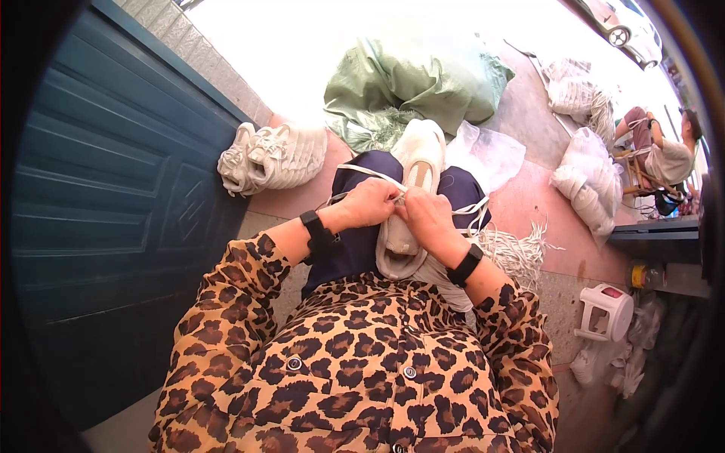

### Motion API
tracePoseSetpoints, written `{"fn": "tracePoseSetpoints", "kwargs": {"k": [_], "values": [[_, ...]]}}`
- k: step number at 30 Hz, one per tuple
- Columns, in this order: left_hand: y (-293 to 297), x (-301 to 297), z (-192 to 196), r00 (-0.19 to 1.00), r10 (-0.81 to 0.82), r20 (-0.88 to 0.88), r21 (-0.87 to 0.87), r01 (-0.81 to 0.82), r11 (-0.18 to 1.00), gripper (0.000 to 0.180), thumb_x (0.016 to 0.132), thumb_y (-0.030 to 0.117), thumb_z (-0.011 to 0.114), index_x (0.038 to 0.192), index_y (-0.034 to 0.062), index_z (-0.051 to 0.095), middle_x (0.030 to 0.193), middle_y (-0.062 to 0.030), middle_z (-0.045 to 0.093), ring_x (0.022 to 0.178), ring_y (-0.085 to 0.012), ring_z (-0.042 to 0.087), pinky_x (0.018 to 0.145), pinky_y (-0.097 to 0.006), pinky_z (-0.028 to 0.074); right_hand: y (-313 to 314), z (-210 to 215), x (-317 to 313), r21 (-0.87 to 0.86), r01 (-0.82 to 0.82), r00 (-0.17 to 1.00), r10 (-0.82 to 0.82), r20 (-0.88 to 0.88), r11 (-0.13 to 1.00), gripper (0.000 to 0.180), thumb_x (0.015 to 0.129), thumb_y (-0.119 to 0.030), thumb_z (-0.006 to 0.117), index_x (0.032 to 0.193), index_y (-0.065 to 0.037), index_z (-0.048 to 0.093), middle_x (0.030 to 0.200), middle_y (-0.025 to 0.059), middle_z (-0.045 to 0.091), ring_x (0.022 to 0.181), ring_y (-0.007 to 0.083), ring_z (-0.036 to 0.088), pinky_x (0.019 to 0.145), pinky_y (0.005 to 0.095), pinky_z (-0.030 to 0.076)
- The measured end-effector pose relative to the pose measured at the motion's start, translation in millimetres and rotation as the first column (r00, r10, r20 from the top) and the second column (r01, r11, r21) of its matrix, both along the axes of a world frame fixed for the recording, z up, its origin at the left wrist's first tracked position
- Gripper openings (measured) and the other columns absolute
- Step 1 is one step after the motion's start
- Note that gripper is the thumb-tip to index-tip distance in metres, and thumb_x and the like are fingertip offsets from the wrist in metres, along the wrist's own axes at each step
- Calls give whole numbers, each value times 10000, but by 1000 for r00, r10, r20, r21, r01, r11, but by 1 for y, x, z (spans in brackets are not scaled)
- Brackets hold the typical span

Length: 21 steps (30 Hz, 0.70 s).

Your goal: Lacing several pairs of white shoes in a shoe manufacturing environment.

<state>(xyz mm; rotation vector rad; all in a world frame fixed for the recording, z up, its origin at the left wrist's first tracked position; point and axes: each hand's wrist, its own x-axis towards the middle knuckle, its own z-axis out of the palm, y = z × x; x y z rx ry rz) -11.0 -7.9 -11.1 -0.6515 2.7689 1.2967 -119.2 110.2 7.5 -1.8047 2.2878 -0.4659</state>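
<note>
A person sits and looks down at their lap. A pale shoe [411, 196] lies on the lap, on dark blue trousers [355, 249], with its toe pointing away from the person. Both hands meet over the middle of the shoe.

The left hand [370, 202] is curled tight and pinches a white lace [362, 172] at the top of the shoe. The lace runs off to the left from the fingers, across the knee. The right hand [428, 217] is also curled, and its fingertips grip the lace at the same spot, just beside the left hand. The two hands touch. More white lace hangs down on the right side of the lap. Each wrist has a black band [319, 235] on it. The sleeves have a leopard pattern.

On the ground to the left, near a blue door [113, 189], lies a pile of pale shoes [272, 157]. Past the knees sits a big green sack [408, 83]. A clear plastic bag [491, 155] lies just beside the shoe's toe. A bunch of white laces [517, 253] lies on the ground to the right of the lap. Lower right stands a small white stool [604, 311]. Far to the right, another person [664, 151] sits on a chair, with white bundles [589, 185] near them.
</note>
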Motion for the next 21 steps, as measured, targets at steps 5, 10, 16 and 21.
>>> {"fn": "tracePoseSetpoints", "kwargs": {"k": [5,10,16,21], "values": [[-5,1,-3,997,-1,-72,113,9,994,225,736,67,534,923,-5,635,780,-180,636,705,-244,624,651,-320,472,-7,-18,-2,-32,-132,983,127,-135,991,128,757,-140,541,726,-23,581,662,127,599,648,271,619,568,384,471],[-11,-1,6,912,69,-405,-371,-232,899,169,738,88,606,902,46,606,824,-113,585,668,-283,601,616,-366,490,-6,-11,-2,4,-127,988,127,-87,992,130,747,-140,520,680,-34,555,632,125,594,607,270,614,533,372,471],[-2,-14,18,977,-209,34,-686,175,706,82,733,72,554,811,50,549,769,-96,545,644,-270,614,526,-355,499,32,8,10,34,-77,978,69,195,996,265,788,-196,437,650,6,540,608,207,573,613,356,591,568,429,458],[-2,-7,24,987,-160,-35,-771,75,632,90,743,53,512,830,53,535,689,-74,560,599,-242,612,499,-344,495,86,37,-14,76,225,399,-163,902,971,293,852,-184,392,598,-39,413,556,28,362,504,116,341,471,275,307]]}}
